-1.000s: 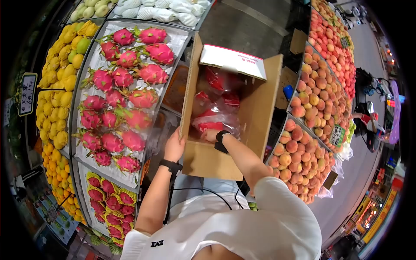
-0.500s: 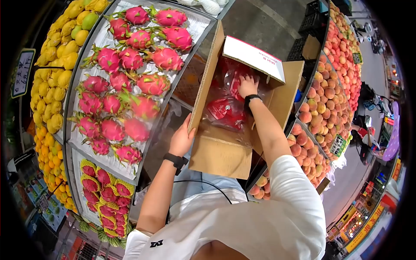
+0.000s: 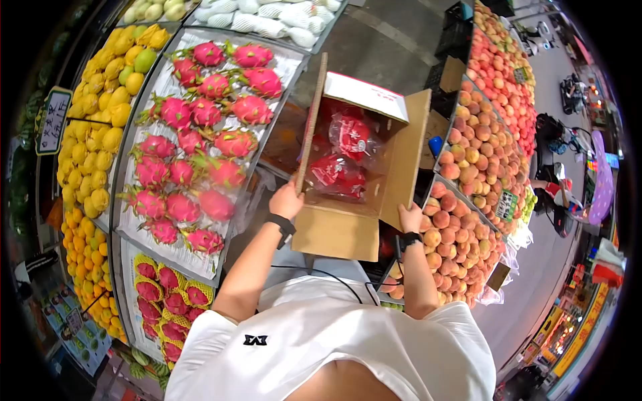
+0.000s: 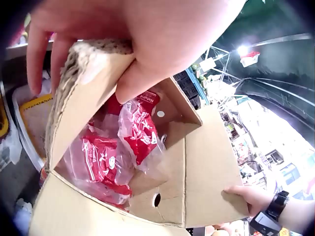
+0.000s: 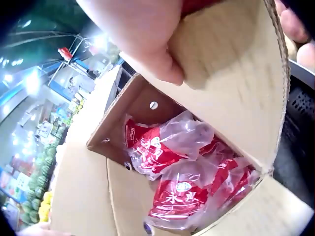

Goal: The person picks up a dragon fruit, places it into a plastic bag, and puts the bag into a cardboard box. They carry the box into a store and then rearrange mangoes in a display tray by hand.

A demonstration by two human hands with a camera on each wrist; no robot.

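An open cardboard box [image 3: 334,235] stands in front of the person, its flaps spread outward. Inside lie clear plastic bags with red printing [image 3: 338,172], two of them uppermost. My left hand [image 3: 286,202] grips the box's left flap; in the left wrist view the thumb is on the inner face and the fingers go round the outer side. On the opposite side, my right hand [image 3: 410,218] pinches the right flap [image 5: 221,54], its thumb against the inner face. The far flap [image 3: 366,95] shows a white printed side.
Left of the box is a sloped display of dragon fruit [image 3: 190,144], with yellow fruit [image 3: 93,140] beyond it. Peaches [image 3: 455,240] fill the bins on the right. Black crates [image 3: 447,83] stand behind the box. A thin black cable [image 3: 328,275] crosses the person's lap.
The right hand has left the bags inside the box and moved back to the right flap, which it now holds. The left hand keeps its hold on the left flap.
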